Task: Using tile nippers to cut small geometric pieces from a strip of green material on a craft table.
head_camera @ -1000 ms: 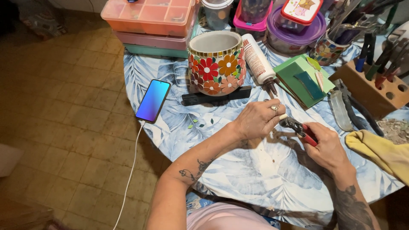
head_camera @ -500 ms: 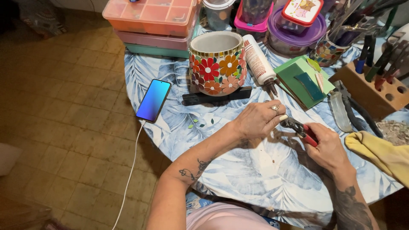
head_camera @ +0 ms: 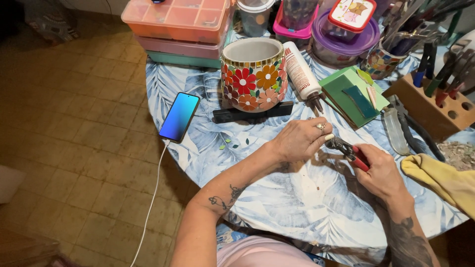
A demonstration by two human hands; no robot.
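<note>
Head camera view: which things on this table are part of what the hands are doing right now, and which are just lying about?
In use:
- right hand gripping red-handled nippers
- left hand at the nipper tips; what it pinches is hidden

Lying about:
- flowered mosaic pot
- glue bottle
- phone
- green tiles
- yellow cloth
- wooden tool block

Piece at the nipper tips (head_camera: pixel 332 142) hidden by the left hand (head_camera: pixel 302 139); yellow cloth (head_camera: pixel 445 180) cut off.

A flower-patterned mosaic pot (head_camera: pixel 253 74) is set on a dark strip on the leaf-print desk (head_camera: pixel 297 202). A glue bottle (head_camera: pixel 301 71) is laid just beside it. A phone (head_camera: pixel 179 116) is placed near the desk's edge, a white cable (head_camera: pixel 150 207) attached. Green tiles (head_camera: pixel 350 91) are stacked nearby.
</note>
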